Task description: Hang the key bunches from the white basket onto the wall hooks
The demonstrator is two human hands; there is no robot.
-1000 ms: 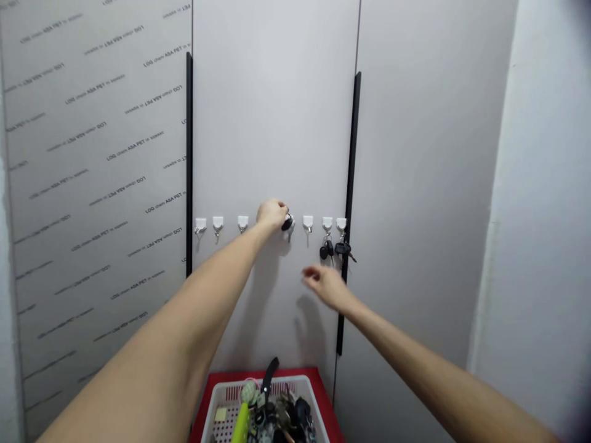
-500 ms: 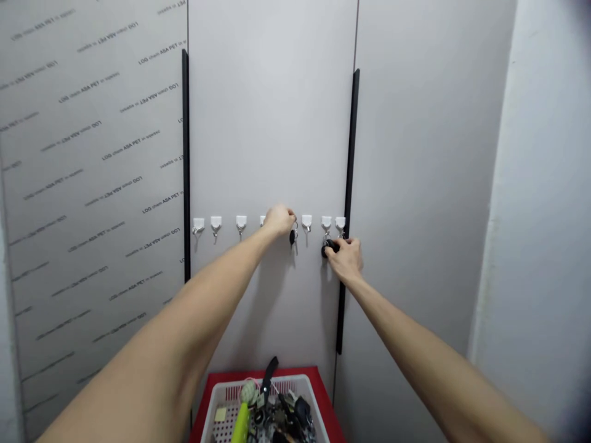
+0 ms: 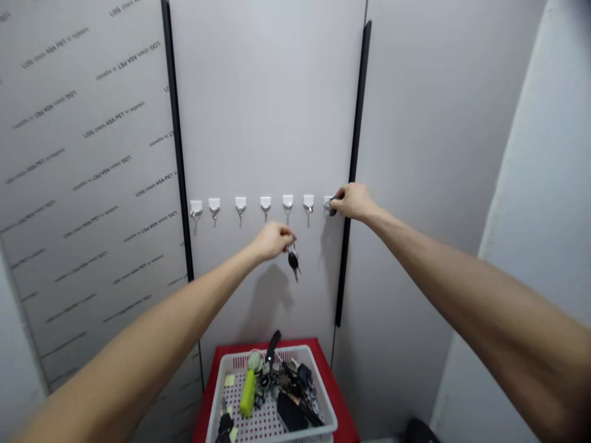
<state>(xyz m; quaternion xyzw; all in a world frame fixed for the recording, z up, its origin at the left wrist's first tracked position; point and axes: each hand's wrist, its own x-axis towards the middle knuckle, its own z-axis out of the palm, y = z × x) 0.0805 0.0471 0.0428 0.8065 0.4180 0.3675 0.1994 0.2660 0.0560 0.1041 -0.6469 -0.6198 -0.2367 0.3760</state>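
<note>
A row of white stick-on hooks (image 3: 265, 203) runs across a grey cabinet door (image 3: 263, 111). My left hand (image 3: 272, 240) is closed below the hooks, pinching a black-headed key (image 3: 293, 260) that dangles from its fingers. My right hand (image 3: 353, 201) is closed at the right end of the row, gripping dark keys (image 3: 331, 206) by the last hooks. The hooks left of my right hand hang bare.
A white perforated basket (image 3: 323, 409) with several keys, key fobs and a yellow-green tag stands on a red surface (image 3: 339, 394) below. Black vertical handles (image 3: 354, 160) edge the door. A film-covered panel (image 3: 83, 160) is at the left, a white wall (image 3: 545, 184) at the right.
My left hand has come down off a middle hook with the black key. My right hand rose to the rightmost hooks and closed on the keys there. The view tilted downward.
</note>
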